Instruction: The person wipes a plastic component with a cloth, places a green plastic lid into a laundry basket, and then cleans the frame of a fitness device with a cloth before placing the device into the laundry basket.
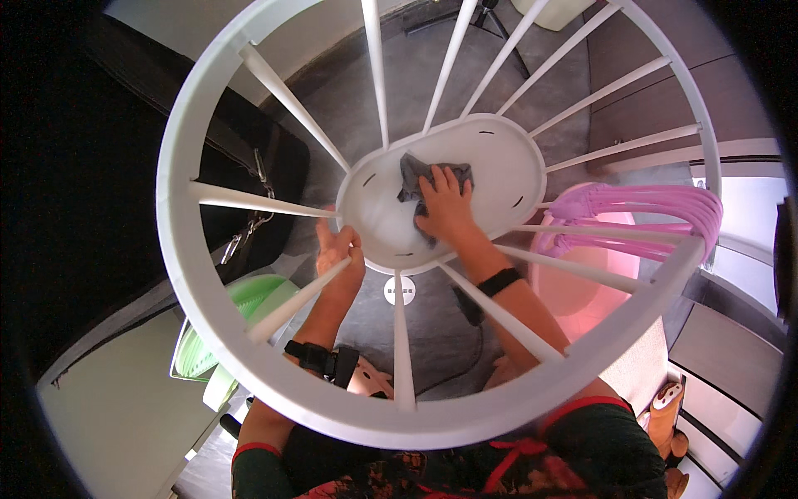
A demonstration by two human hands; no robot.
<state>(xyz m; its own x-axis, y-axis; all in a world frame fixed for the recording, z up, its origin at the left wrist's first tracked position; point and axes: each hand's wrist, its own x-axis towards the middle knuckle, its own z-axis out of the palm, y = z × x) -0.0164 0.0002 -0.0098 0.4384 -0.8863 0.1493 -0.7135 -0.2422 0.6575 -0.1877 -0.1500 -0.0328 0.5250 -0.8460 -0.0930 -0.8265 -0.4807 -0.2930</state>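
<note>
A white oval frame [176, 249] with slanting bars surrounds a white oval base [378, 229] low in the middle. Through the bars on the right reaches my right hand [449, 204], its fingers spread and pressing a crumpled dark grey cloth [413, 176] against the base. My left hand [339, 252] is closed at the base's left front edge, beside the foot of a white bar [287, 312]. Its fingers curl over the edge, while one finger points away from me. Part of the cloth is hidden beneath my right hand.
Pink hangers [657, 208] hang bunched over the frame's right rim, above a pink tub [573, 283]. Near my left arm stands a green basket [258, 295]. Black fabric with metal clasps [249, 224] fills the left side. A round white socket unit [400, 290] sits before the base.
</note>
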